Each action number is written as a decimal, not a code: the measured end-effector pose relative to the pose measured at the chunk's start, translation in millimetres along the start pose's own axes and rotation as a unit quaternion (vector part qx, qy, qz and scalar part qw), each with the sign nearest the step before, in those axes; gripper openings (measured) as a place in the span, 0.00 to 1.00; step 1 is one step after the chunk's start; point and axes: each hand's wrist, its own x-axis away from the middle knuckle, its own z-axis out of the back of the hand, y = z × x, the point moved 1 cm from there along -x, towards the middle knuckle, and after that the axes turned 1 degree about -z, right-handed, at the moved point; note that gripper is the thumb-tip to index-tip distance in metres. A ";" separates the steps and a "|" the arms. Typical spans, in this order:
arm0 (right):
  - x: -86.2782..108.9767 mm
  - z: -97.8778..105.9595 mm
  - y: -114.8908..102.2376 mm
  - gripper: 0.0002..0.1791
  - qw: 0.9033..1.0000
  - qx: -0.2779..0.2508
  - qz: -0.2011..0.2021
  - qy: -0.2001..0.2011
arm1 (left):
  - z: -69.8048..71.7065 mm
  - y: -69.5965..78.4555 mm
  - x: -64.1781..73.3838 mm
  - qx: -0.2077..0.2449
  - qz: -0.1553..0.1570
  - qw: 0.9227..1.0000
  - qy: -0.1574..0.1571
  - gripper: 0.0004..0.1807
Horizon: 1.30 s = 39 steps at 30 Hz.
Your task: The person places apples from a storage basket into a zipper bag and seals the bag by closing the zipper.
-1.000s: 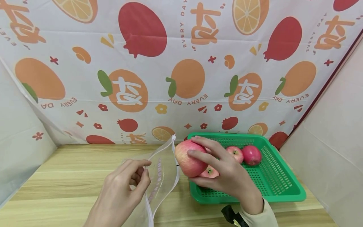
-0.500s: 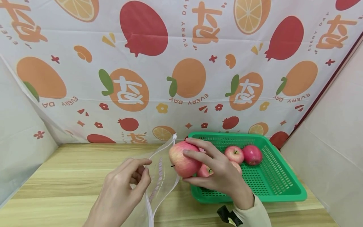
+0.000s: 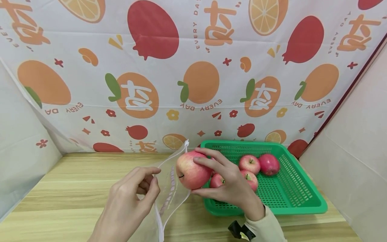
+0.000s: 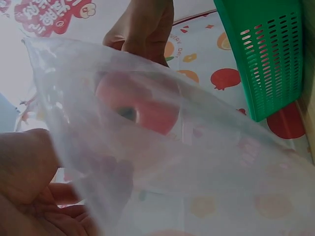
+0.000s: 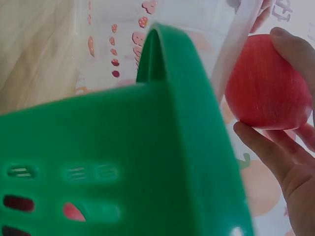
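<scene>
My right hand (image 3: 225,178) grips a red and yellow apple (image 3: 191,170), thumb below and fingers over the top. The apple is at the mouth of a clear zip bag (image 3: 169,188), its stem facing left. With thumb and forefinger, my left hand (image 3: 133,195) pinches the bag's near edge, and the bag's mouth stands open toward the right. In the left wrist view the apple (image 4: 142,103) shows blurred through the plastic. The right wrist view has the apple (image 5: 266,83) between thumb and fingers, right beside the bag's white edge (image 5: 236,49).
A green basket (image 3: 302,211) stands at the right with several apples (image 3: 249,164) in it; its wall rises close beside the right wrist. The wooden table (image 3: 84,188) meets a fruit-printed cloth (image 3: 169,40) behind, with pale side walls left and right.
My right hand has carried the apple left from over the basket to the bag's mouth, turning its stem left. More apples in the basket now show. My left hand stays in place.
</scene>
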 end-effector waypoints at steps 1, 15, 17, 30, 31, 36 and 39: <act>0.4 -1.0 0.4 0.40 1.000 -0.005 -0.004 0.001 | -0.1 0.0 -0.2 0.000 -0.002 1.000 0.002 0.20; 4.2 -9.7 2.2 0.40 0.999 -0.020 -0.031 -0.010 | 2.5 2.0 -2.8 0.005 0.004 1.000 0.001 0.17; 4.6 -10.2 2.0 0.41 0.999 -0.021 -0.036 -0.017 | 2.5 2.0 -2.8 0.005 0.004 1.000 0.001 0.17; 4.2 -13.5 0.4 0.44 0.999 -0.010 -0.034 -0.031 | -1.4 2.4 -1.2 0.027 -0.013 1.000 0.003 0.19; 4.1 -13.7 0.4 0.44 0.999 -0.010 -0.034 -0.031 | -1.4 2.2 -1.2 0.028 -0.013 1.000 0.004 0.19; 4.3 -13.6 0.3 0.44 0.999 -0.011 -0.035 -0.031 | -1.4 0.9 -0.6 0.022 -0.010 1.000 0.004 0.19; 4.4 -13.5 0.5 0.44 0.999 -0.013 -0.034 -0.031 | -1.5 0.1 -0.1 0.017 -0.002 1.000 0.003 0.19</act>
